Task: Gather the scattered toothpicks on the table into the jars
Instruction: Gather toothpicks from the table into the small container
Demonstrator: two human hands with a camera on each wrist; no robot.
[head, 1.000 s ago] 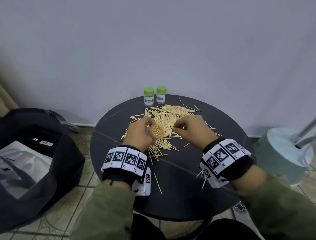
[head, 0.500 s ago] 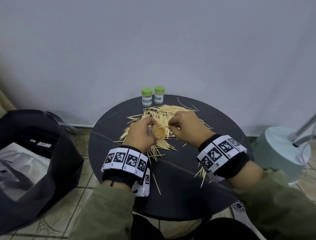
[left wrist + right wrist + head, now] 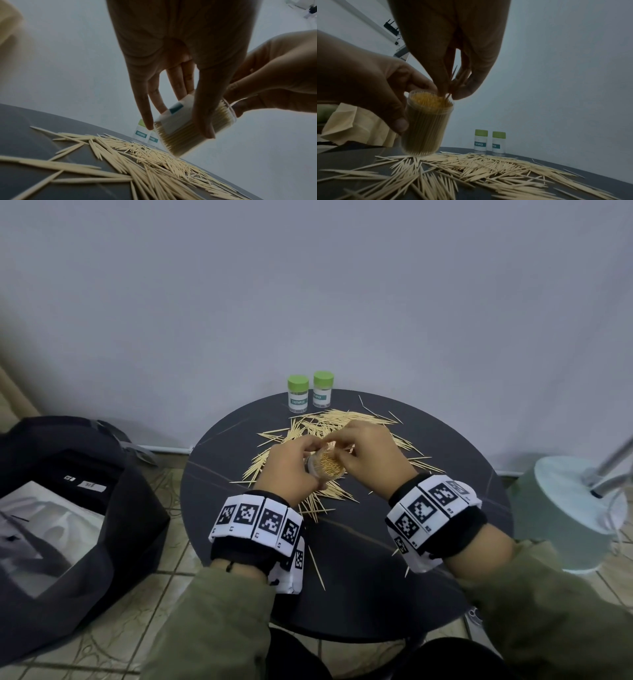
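Observation:
My left hand (image 3: 291,467) grips a clear open jar (image 3: 327,467) packed with toothpicks, tilted just above the pile; its labelled wall (image 3: 178,117) shows in the left wrist view. My right hand (image 3: 370,453) pinches a few toothpicks (image 3: 453,79) and pushes their tips into the open jar's mouth (image 3: 429,101). Scattered toothpicks (image 3: 329,422) cover the middle of the round dark table (image 3: 376,577). Two closed jars with green lids (image 3: 310,393) stand at the table's far edge.
A black bag (image 3: 68,525) holding a white sheet sits on the floor to the left. A pale green lamp base (image 3: 568,508) stands to the right. A few stray toothpicks (image 3: 315,566) lie near the table's front.
My right hand has moved left from the pile to the jar's mouth with toothpicks pinched in it. The left hand has kept hold of the jar.

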